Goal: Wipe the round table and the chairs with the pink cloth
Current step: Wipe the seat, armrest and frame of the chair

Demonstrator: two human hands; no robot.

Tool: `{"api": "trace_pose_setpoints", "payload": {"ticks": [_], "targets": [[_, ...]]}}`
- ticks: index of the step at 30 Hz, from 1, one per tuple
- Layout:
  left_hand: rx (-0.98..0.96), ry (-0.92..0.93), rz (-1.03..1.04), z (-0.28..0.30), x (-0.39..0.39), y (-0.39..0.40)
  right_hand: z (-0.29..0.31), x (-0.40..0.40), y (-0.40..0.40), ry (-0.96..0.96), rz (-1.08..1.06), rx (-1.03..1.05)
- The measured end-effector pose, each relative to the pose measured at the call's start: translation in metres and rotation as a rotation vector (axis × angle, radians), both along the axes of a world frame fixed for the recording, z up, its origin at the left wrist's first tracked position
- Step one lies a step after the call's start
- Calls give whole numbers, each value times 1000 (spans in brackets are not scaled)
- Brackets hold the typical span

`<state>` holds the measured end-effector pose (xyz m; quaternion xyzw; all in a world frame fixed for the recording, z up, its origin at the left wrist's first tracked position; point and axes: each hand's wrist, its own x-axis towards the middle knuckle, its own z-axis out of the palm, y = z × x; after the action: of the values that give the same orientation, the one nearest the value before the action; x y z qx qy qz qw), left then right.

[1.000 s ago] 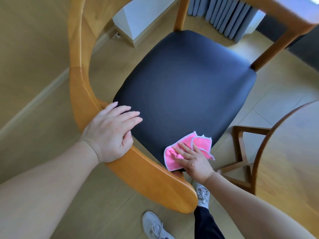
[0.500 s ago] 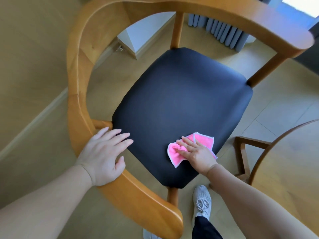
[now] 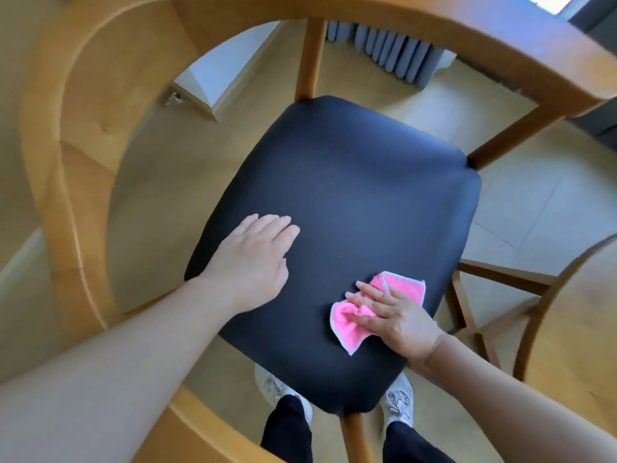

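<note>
chair frame (image 3: 83,135): smeared by motion blur, and the curved rail is cut off by the top and bottom edges
left hand (image 3: 252,262): soft at the fingertips, so contact with the seat (image 3: 350,195) can't really be told
pink cloth (image 3: 354,317): middle part is covered by the right hand (image 3: 397,317), only both ends can be seen
round table (image 3: 574,329): just a blurry slice of top and base is shown, the rest is cropped by the right edge
shoes (image 3: 399,401): mostly hidden under the seat
radiator (image 3: 394,55): upper part is blocked by the chair rail
both forearms: cut off at the bottom edge
</note>
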<state>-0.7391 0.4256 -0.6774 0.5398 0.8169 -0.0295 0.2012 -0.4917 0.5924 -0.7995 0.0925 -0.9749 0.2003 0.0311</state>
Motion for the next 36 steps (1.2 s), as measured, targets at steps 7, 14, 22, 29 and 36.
{"api": "trace_pose_setpoints", "payload": {"ticks": [7,14,22,29,36], "targets": [[56,-84,-74,-41,-2,35,-1,-31,47,21,-522,-32],[87,-122,47,-39,0,58,1,-65,128,-44,-637,-6],[119,-161,177,-41,16,72,6,-125,210,-16,-821,-48],[79,-213,74,-38,20,47,11,-118,177,23,-680,-54],[12,-117,-74,-8,-10,19,8,-91,63,-35,-220,-116]]}}
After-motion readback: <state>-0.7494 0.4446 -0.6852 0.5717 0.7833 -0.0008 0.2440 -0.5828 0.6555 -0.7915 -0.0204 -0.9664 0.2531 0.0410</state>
